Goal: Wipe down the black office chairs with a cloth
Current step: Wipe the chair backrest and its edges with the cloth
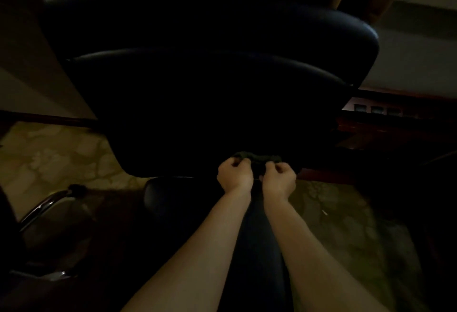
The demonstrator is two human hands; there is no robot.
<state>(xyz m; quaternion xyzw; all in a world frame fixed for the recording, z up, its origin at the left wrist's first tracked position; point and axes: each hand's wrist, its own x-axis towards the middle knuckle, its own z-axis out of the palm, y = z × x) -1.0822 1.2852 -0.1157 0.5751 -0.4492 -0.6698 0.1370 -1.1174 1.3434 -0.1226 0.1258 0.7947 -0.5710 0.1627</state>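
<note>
Head view, dim room: both forearms stretch straight out side by side, the left hand (235, 174) and right hand (280, 177) curled into fists, each gripping one end of the dark cloth (257, 158). The bunched cloth sits at twelve o'clock from the knuckles, against the lower back of the black chair (210, 84).

No legible text anywhere.

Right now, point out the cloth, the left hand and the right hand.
cloth (256, 157), head view, middle of the bunched fabric.
left hand (235, 174), head view, back of the hand.
right hand (280, 178), head view, back of the hand.
</note>
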